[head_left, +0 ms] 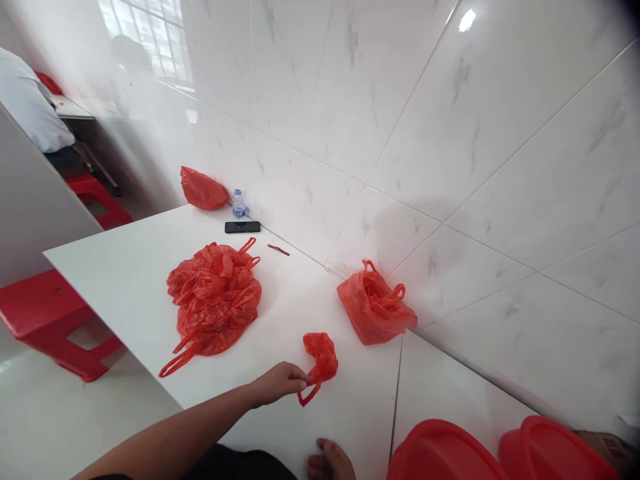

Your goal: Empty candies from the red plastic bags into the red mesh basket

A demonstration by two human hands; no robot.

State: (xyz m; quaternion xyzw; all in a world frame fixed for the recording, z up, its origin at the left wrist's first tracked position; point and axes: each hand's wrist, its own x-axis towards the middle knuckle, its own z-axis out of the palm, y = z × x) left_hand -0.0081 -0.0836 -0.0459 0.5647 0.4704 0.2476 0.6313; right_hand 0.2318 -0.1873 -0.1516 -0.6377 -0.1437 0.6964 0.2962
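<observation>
Wall-edged tabletop (295,293) spreads around the small bag (326,360) the left hand (281,383) pinches, right hand (336,461) loosened.

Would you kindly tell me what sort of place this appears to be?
Possibly a small indoor workroom or canteen-style room; I can't say which. A white table stands against a tiled wall, with a red plastic stool beside it.

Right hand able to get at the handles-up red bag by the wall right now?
Likely yes: bare tabletop lies between right hand and red bag; the small bag in the left hand sits left of that path.
</observation>
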